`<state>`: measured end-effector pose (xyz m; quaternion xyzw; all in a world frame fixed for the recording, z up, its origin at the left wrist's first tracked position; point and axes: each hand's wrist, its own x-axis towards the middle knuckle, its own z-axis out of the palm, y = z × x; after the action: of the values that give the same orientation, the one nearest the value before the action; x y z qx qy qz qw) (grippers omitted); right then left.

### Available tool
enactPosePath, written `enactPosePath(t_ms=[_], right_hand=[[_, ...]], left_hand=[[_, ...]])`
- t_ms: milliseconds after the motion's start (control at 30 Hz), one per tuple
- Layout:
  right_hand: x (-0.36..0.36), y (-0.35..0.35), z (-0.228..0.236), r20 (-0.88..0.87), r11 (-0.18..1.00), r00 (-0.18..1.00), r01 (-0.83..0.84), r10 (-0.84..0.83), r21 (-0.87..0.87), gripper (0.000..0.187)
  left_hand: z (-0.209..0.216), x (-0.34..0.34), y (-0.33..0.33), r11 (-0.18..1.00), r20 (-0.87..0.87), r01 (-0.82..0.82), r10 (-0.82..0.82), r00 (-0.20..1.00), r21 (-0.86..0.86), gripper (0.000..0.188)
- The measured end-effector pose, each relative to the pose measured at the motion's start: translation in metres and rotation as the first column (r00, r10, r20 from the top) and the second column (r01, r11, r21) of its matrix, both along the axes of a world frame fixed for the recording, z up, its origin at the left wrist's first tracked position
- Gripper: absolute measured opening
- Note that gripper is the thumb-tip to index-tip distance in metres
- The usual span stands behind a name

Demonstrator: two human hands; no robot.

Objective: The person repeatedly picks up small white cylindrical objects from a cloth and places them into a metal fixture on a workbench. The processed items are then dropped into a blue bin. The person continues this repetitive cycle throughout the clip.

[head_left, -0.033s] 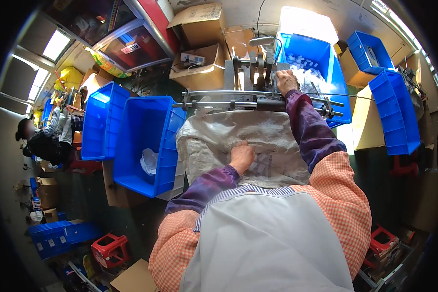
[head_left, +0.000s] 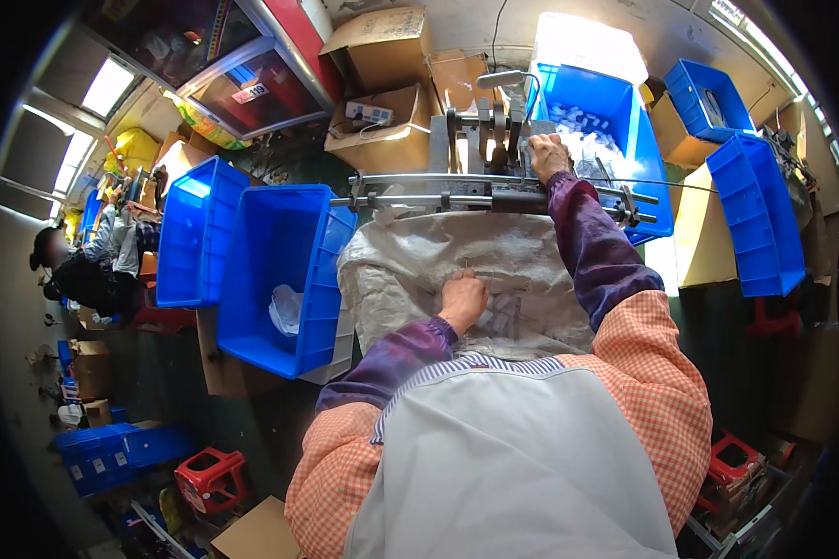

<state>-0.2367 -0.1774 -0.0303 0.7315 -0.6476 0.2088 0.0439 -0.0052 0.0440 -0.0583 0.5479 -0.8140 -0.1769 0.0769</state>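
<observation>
Feeding at the grey machine (head_left: 480, 140), far centre: judgement, keep the woven sack (head_left: 457, 256) flat in the lap so pieces stay reachable. Right hand (head_left: 550, 154) is stretched far, fingers closed on a small white piece at the machine. Left hand (head_left: 463, 298) rests near, fingers curled on the sack; grip contents: cannot tell.

Grey woven sack (head_left: 438, 256) — crumpled, lap-spread; open
</observation>
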Motion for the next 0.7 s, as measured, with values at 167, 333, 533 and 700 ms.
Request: enactPosePath(t_ms=[167, 333, 533, 700], right_hand=[[-0.001, -0.004, 0.002, 0.047, 0.997, 0.999, -0.004, 0.001, 0.080, 0.019], [0.002, -0.004, 0.009, -0.006, 0.963, 0.989, 0.146, -0.148, 0.225, 0.026], [-0.008, 0.021, 0.016, -0.047, 0.945, 0.965, 0.261, -0.257, 0.199, 0.032], [0.003, 0.023, 0.008, -0.037, 0.966, 0.972, 0.234, -0.231, 0.113, 0.029]], left_hand=[[0.020, -0.001, -0.006, 0.995, -0.170, -0.065, 0.052, 0.984, -0.074, 0.018], [0.025, -0.002, -0.012, 0.992, -0.287, -0.129, 0.127, 0.950, 0.014, 0.016], [0.033, 0.005, -0.016, 0.990, -0.324, -0.141, 0.131, 0.937, -0.009, 0.018], [0.054, 0.002, -0.019, 0.986, -0.360, -0.163, 0.166, 0.918, 0.037, 0.017]])
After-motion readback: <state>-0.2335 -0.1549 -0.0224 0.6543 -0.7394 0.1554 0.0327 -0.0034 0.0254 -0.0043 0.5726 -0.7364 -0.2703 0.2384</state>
